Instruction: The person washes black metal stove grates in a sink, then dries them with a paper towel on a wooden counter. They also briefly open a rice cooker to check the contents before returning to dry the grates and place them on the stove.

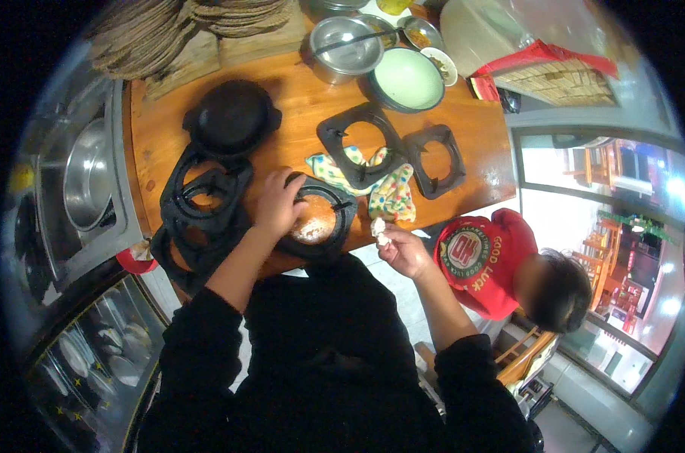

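Observation:
My left hand [278, 205] rests on the left rim of a black ring-shaped stand [347, 218] at the near edge of the wooden table. Through the ring's opening shows a wet, shiny patch of table. My right hand [404, 249] pinches a small crumpled white wad, perhaps tissue [379, 231], off the table's near edge. Beyond it lies a spotted cloth [396, 195], partly under a square black stand [326, 131]. A smaller black stand [460, 164] is to its right. More black stands [175, 184] lie piled at the left, below a round black pan with side handles [232, 116].
Steel bowls [347, 48], a pale green bowl [408, 79] and small food dishes [423, 35] stand at the back. Stacked brown woven mats [138, 39] are at the back left. A metal sink [90, 175] adjoins the left side. A person in red [484, 263] stands close at right.

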{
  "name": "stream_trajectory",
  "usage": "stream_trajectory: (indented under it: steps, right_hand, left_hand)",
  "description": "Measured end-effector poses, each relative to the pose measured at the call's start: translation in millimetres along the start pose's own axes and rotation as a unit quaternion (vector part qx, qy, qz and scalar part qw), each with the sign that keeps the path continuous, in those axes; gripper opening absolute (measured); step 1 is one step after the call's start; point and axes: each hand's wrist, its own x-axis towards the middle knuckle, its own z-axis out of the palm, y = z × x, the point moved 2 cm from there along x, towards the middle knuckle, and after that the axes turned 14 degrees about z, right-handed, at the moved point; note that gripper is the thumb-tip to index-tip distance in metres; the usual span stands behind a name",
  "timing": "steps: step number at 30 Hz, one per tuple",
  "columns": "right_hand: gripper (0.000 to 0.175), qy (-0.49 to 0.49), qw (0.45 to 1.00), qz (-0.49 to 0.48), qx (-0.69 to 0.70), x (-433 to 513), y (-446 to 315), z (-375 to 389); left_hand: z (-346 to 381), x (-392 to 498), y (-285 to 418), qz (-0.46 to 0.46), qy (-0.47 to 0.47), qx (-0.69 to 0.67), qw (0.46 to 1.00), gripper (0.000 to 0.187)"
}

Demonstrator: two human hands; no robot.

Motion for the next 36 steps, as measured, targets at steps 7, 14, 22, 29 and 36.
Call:
stream_trajectory:
  steps: [7, 14, 22, 29, 36]
  right_hand:
    - [0.027, -0.217, 0.954, 0.02, 0.208, -15.3, 9.9, 41.9]
    - [0.019, -0.097, 0.995, -0.016, -0.002, 7.9, 16.4, 59.4]
    - [0.018, 0.108, 0.978, -0.017, -0.18, 21.0, 73.5, 83.6]
    - [0.025, 0.097, 0.978, -0.053, -0.179, 36.8, 95.2, 83.2]
    - [0.02, 0.205, 0.848, -0.335, -0.356, 36.8, 44.0, 30.1]
  left_hand:
    - [-24.6, -12.3, 45.4, -0.047, -0.039, -0.326, 0.943, 0.05]
    - [-23.0, -18.5, 108.5, -0.156, -0.1, -0.59, 0.786, 0.059]
    - [-34.8, -59.9, 109.8, -0.028, -0.139, -0.144, 0.979, 0.03]
    - [-21.0, -80.2, 98.3, 0.006, -0.155, -0.059, 0.986, 0.043]
    - [-18.9, -38.1, 89.3, 0.012, -0.252, -0.082, 0.964, 0.057]
